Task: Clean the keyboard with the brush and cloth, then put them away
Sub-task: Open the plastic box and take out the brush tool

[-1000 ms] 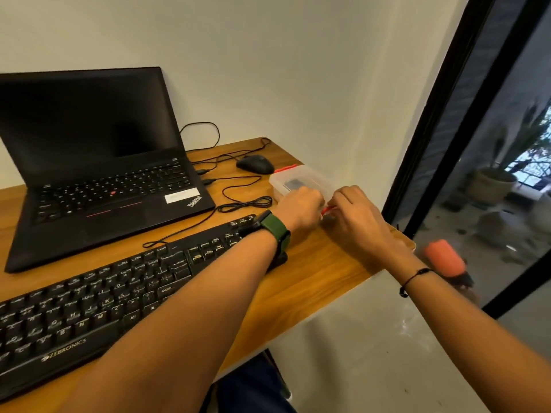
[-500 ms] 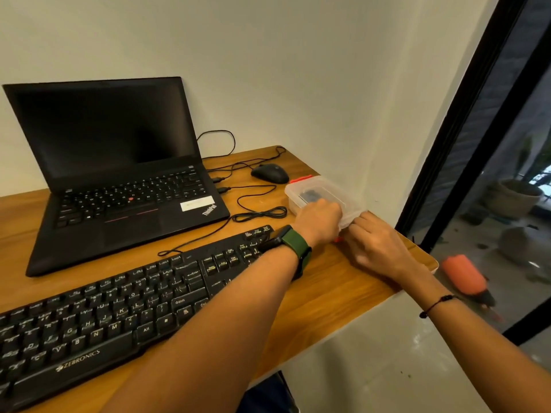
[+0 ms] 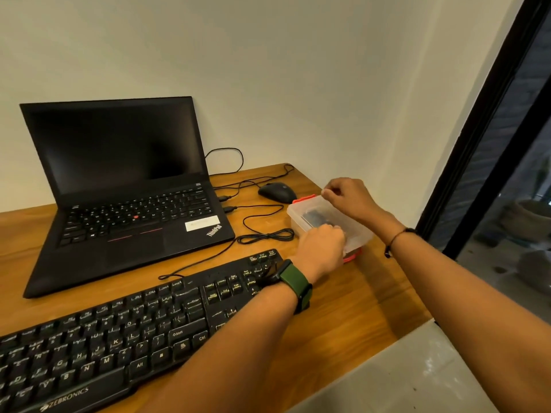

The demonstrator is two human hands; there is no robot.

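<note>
Both hands (image 3: 323, 251) on plastic box (image 3: 354, 231) lid

A wooden desk (image 3: 343, 317) carries a laptop (image 3: 125, 204) at ten o'clock, keyboard (image 3: 119, 338) at seven, mouse (image 3: 277, 192) and plastic box (image 3: 301, 216) at one

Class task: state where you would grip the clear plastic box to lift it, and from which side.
Grip the clear plastic box across its two long plain walls, coming from above: the red clips take up the short ends, and its long sides look narrow enough for one hand.
</note>
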